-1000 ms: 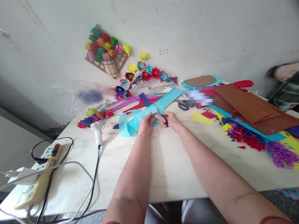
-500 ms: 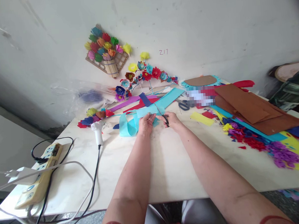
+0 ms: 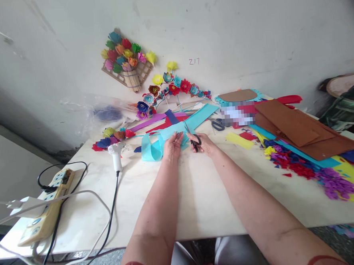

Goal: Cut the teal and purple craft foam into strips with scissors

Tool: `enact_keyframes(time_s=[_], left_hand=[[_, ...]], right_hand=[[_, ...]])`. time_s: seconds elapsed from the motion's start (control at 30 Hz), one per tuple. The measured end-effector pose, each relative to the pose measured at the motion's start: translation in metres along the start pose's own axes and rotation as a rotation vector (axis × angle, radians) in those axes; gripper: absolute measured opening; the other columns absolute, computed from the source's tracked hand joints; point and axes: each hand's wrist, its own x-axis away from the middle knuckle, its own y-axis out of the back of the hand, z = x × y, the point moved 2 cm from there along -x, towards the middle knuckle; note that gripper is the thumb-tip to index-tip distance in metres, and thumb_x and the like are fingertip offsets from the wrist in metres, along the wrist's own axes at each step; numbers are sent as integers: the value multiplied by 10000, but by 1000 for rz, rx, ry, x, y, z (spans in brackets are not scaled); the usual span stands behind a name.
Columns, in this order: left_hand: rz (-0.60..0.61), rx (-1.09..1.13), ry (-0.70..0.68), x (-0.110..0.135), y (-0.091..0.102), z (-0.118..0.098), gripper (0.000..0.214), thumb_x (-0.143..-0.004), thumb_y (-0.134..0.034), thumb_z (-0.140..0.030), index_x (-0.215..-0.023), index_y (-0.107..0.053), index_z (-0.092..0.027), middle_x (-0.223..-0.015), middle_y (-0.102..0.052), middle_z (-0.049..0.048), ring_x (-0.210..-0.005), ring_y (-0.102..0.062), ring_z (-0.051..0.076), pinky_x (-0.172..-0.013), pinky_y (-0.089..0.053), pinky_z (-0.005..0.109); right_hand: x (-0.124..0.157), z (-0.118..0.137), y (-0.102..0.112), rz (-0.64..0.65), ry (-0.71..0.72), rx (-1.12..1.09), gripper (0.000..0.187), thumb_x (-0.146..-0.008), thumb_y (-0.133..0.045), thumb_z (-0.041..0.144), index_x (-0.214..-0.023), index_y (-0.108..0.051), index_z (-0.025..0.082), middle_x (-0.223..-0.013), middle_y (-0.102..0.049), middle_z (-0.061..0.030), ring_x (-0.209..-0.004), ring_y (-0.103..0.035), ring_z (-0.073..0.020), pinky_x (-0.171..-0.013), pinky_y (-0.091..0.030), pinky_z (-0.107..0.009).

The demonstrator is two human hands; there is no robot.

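Observation:
My left hand (image 3: 172,146) is closed on a light-blue crepe paper strip (image 3: 152,148), which curls over on the table to the left of the fingers. In my right hand (image 3: 205,144) is a pair of black-handled scissors (image 3: 195,142), with fingers through the loops. The blades point up and to the left, parted, close to the paper's right end. Small light-blue scraps (image 3: 184,141) lie between the two hands. Beyond them a wider light-blue strip (image 3: 205,115) lies slanted across a dark blue piece (image 3: 171,117) and a red piece.
Left stand a white glue gun (image 3: 116,157) with a black cord and a power strip (image 3: 46,208) with looping cables. A second pair of scissors (image 3: 217,125) lies behind my right hand. Brown sheets (image 3: 302,127) and colourful paper scraps (image 3: 299,168) cover the right side. Paper flowers (image 3: 174,88) stand at the wall.
The scissors have drawn back slightly from the paper, and their handles have spread and turned in my right hand. The paper in my left hand has shifted a little.

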Motion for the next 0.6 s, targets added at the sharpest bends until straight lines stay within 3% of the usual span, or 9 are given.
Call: enact_keyframes(time_s=[0.27,0.6], left_hand=[[9,-14,-10,-1,1,0,68,-738,-603,-47,-696,-611,-99,-752,-667,87,-970,-648,228,-901,-491,343],[-1,13,-2,1,0,0,99,-772,-558,-48,-705,-611,-98,-753,-675,91,-967,-650,221,-889,-496,328]], right_hand=[[-6,-7,3,97,27,35,527,-656,-646,635,-801,-555,137,-516,-617,-40,-375,-572,-122,-257,-224,-162],[0,-2,-1,154,61,88,487,-668,-649,613,-763,-520,153,-518,-615,-22,-372,-557,-105,-274,-218,-160]])
